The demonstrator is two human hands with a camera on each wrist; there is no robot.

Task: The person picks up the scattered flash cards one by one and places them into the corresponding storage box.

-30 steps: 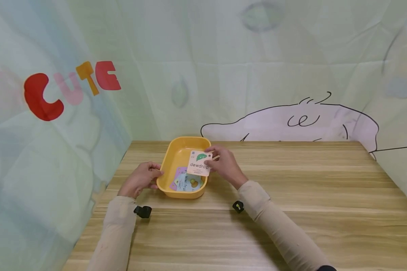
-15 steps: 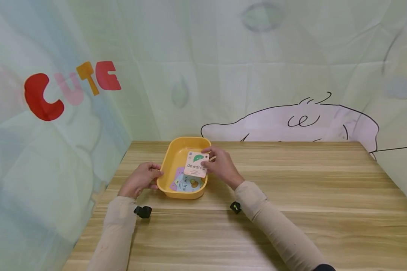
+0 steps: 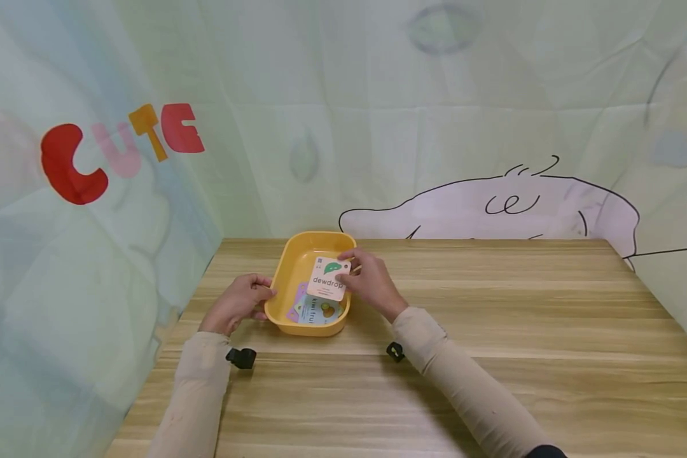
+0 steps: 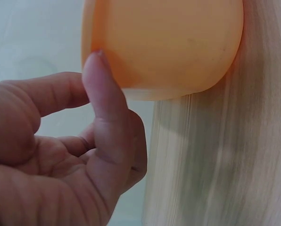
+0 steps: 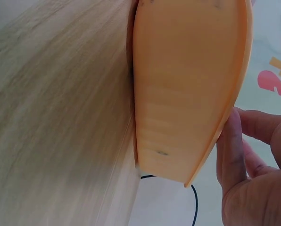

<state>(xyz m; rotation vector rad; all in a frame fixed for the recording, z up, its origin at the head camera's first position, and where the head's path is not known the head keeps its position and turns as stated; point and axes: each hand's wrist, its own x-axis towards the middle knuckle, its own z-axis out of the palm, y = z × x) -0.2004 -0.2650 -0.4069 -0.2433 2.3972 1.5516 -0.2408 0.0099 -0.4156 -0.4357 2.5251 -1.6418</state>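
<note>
A yellow plastic basin (image 3: 284, 267) with rounded corners sits on the wooden table. My left hand (image 3: 242, 300) pinches its left rim between thumb and fingers; the left wrist view has the thumb (image 4: 105, 94) against the outer wall. Over the basin's right side, my right hand (image 3: 372, 280) pinches a white "dewdrop" card (image 3: 327, 286) with a green leaf picture. The card is tilted above a light blue "kiwi fruit" card (image 3: 320, 310) and covers part of it. Under that lies a purple card (image 3: 296, 305), mostly hidden. From the right wrist, the basin wall hides the card.
The wooden table (image 3: 492, 318) stretches far to the right and ends at a printed curtain (image 3: 435, 127) behind. More curtain (image 3: 91, 267) stands close on the left. A black device (image 3: 242, 358) sits by the left wrist, another black device (image 3: 395, 351) by the right.
My right hand has moved a little left, carrying the dewdrop card further over the basin. The left hand and the basin have stayed in place.
</note>
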